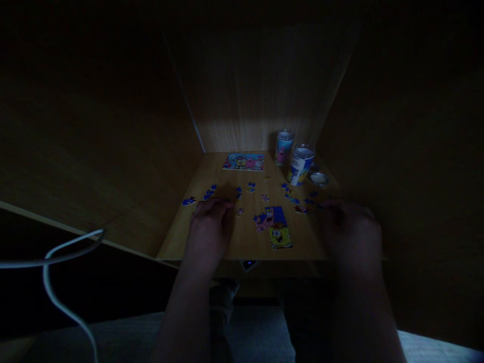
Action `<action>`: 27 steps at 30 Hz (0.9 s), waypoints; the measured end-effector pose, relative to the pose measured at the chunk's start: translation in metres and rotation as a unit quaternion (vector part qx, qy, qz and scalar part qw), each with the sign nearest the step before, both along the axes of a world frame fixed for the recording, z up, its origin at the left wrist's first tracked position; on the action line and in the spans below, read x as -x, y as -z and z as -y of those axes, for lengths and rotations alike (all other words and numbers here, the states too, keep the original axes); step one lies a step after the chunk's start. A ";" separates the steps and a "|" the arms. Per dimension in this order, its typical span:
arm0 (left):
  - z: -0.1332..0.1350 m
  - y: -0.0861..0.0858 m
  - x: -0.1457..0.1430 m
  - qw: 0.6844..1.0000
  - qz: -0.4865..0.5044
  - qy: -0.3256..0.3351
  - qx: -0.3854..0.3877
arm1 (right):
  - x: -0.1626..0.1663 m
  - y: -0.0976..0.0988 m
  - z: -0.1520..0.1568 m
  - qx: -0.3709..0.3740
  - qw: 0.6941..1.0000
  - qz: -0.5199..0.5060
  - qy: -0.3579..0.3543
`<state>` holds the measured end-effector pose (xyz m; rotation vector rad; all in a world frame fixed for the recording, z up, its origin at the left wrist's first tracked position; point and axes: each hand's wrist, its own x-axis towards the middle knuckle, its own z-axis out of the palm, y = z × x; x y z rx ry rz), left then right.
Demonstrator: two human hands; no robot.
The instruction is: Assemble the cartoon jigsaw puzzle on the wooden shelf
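Observation:
My left hand rests on the wooden board, fingers curled, near loose blue jigsaw pieces; whatever its fingers hold is hidden. On the right, my right hand is in deep shadow, its curled fingertips at more jigsaw pieces; I cannot make out anything in them. Between the hands lies a joined part of a cartoon jigsaw, showing a yellow and a pink character. Several single pieces, such as a pinkish jigsaw piece, are scattered beyond it.
A finished-looking cartoon picture lies at the back. Two clear jars with printed labels, one rear jar and one front jar, stand at the back right beside a round lid. Wooden walls enclose the board. A white cable hangs at left.

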<state>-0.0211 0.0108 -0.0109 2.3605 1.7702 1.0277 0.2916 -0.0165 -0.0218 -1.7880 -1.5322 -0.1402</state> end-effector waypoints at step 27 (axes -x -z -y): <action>0.000 -0.003 -0.003 0.999 -0.006 -0.007 0.043 | 0.001 0.000 -0.002 0.020 1.000 -0.004 -0.001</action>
